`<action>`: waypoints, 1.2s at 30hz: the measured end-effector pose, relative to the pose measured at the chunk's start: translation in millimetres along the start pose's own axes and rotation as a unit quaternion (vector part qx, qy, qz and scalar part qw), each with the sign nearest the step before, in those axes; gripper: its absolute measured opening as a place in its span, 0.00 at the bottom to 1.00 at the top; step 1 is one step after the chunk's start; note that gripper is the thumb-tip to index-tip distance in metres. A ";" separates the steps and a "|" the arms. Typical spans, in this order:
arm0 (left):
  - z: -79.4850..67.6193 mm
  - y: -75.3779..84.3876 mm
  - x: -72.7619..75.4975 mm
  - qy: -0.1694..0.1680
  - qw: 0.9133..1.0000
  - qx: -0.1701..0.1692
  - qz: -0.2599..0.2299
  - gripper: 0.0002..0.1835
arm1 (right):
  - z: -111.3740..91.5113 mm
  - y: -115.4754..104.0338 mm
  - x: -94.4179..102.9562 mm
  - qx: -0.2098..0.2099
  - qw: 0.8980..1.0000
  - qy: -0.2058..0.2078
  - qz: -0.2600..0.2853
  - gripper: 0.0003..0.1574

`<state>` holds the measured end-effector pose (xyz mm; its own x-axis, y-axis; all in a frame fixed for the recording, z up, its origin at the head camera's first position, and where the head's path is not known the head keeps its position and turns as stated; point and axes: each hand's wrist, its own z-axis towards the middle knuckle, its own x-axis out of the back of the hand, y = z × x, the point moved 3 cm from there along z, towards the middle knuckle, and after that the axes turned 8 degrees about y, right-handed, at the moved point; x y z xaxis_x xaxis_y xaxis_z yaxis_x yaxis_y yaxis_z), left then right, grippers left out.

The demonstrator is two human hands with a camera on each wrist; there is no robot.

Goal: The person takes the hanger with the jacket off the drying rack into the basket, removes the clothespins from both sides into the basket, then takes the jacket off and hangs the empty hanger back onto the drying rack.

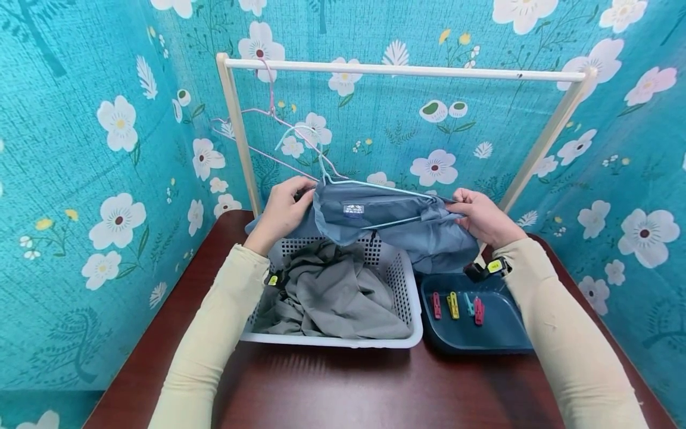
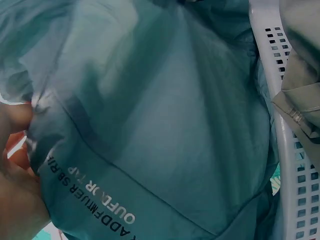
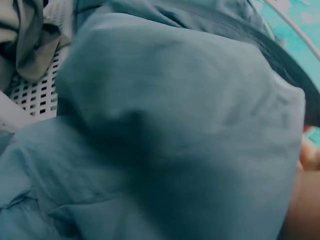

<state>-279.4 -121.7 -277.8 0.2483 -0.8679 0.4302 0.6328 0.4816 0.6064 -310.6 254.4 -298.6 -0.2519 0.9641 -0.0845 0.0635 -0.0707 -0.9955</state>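
Observation:
Above the basket, both hands hold up a blue jacket (image 1: 439,247), its collar label facing me. A mint-green hanger (image 1: 386,189) sits partly inside the jacket, with its hook sticking out on the left. My left hand (image 1: 284,211) pinches the fabric at the left of the neck opening. My right hand (image 1: 482,217) grips the jacket's edge near the hanger's right end. In the left wrist view, printed lettering shows on the jacket (image 2: 165,115) beside the hand (image 2: 20,190). The jacket (image 3: 190,110) covers most of the right wrist view, hiding much of that hand.
A white plastic basket (image 1: 415,322) with grey cloth (image 1: 343,292) stands below. To its right, a dark blue tray (image 1: 509,325) contains several clothes pegs (image 1: 453,305). Behind stands a rack (image 1: 402,68) with a pink hanger (image 1: 271,95) at its left.

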 end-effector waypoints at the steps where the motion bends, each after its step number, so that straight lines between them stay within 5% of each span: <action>1: 0.7 -0.3 -0.2 0.010 1.000 -0.005 -0.005 0.09 | -0.3 0.8 0.4 -0.002 1.000 -0.024 0.011 0.17; 5: 2.8 -1.3 -0.1 0.043 0.999 -0.013 -0.021 0.08 | -2.4 1.4 0.0 0.021 0.994 -0.102 0.038 0.18; 10: 4.0 -4.9 1.1 0.079 0.997 -0.012 -0.026 0.09 | -4.3 1.0 -5.3 0.041 0.987 -0.132 0.084 0.16; 15: 3.3 -2.8 1.6 0.089 0.996 -0.012 -0.028 0.09 | -4.2 2.3 -8.6 0.016 0.991 -0.112 0.069 0.14; 24: 3.1 -4.5 3.2 0.116 0.993 -0.013 -0.014 0.09 | -2.8 3.9 -11.3 0.059 0.990 -0.040 -0.124 0.10; 32: 1.6 -0.5 2.7 0.126 0.992 -0.031 -0.012 0.09 | -10.3 -0.9 -17.2 0.070 0.995 -0.060 -0.026 0.16; 36: 1.5 -0.2 1.3 0.127 0.991 -0.032 -0.009 0.09 | -16.1 -5.6 -24.1 0.110 0.980 0.024 -0.165 0.15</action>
<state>-280.4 -122.7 -276.4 0.4084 -0.8828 0.2322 0.6819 0.4641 0.5654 -289.3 235.7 -290.3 -0.1778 0.9542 0.2407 -0.2252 0.1987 -0.9538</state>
